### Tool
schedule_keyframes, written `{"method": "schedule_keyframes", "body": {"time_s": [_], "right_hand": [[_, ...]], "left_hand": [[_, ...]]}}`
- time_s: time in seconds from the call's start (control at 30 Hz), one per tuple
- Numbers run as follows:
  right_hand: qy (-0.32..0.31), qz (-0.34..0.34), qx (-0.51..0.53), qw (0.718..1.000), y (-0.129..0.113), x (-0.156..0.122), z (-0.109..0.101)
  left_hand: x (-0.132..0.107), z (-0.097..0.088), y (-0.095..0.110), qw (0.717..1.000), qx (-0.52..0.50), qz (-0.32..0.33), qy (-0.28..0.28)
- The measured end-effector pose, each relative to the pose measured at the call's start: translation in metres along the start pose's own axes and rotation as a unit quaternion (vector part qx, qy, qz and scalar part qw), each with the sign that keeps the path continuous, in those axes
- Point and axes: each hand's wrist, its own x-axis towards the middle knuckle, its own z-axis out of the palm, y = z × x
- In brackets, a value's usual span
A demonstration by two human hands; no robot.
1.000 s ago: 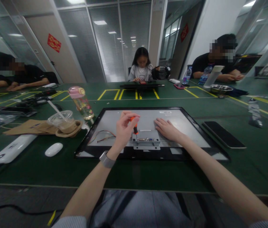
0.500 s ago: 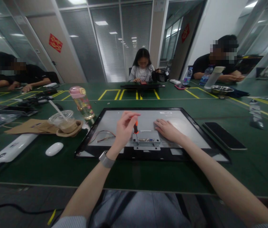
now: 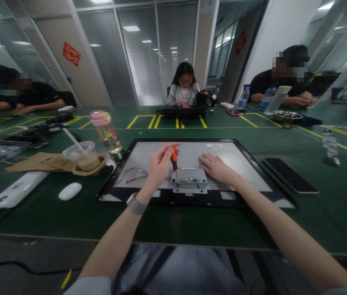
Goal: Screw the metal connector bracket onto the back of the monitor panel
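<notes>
My left hand (image 3: 160, 163) is closed on an orange-and-black screwdriver (image 3: 174, 159), which stands nearly upright. Its tip meets the left part of a small metal box (image 3: 189, 185) with ports along its near side. That box sits on the grey back of a flat display panel (image 3: 237, 162) with a black frame. Spread flat on the panel, to the right of the box, is my right hand (image 3: 214, 167), holding nothing. Thin wires (image 3: 136, 175) lie on the panel left of the box.
Left of the panel are a pink-lidded bottle (image 3: 105, 130), an iced drink cup (image 3: 82, 155), a white mouse-shaped case (image 3: 70, 191) and a long white device (image 3: 18, 189). A black phone (image 3: 290, 175) lies to the right. Several people sit around the green table (image 3: 191, 229).
My left fingers have shifted slightly on the screwdriver, showing more of its handle. My right hand stays in place. At the far left, a person's hands have moved.
</notes>
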Motion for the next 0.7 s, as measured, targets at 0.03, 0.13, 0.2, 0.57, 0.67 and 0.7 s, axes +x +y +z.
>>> {"method": "schedule_keyframes", "body": {"time_s": [0.03,0.13,0.2,0.57,0.67,0.7], "right_hand": [[-0.001,0.001,0.002,1.0,0.0002,0.0002,0.0002],[0.001,0.001,0.011,1.0,0.0009,0.0008,0.0003],[0.0,0.0,0.014,1.0,0.001,0.001,0.0],[-0.012,0.015,0.015,1.0,-0.0017,0.0008,-0.0026],[-0.007,0.008,0.009,1.0,-0.0019,0.0006,-0.0024],[-0.007,0.007,0.006,1.0,-0.0018,0.0006,-0.0022]], "left_hand": [[0.0002,-0.0003,-0.002,1.0,-0.024,-0.008,-0.004],[0.0018,-0.0002,-0.0038,0.999,-0.037,-0.023,-0.013],[0.0033,-0.0001,-0.0008,1.0,-0.008,-0.021,-0.012],[0.0031,-0.0003,-0.0053,0.998,-0.06,-0.026,-0.024],[0.0026,0.0019,-0.0001,1.0,-0.006,-0.01,-0.001],[0.0024,0.0022,0.0017,1.0,0.007,-0.005,0.003]]}}
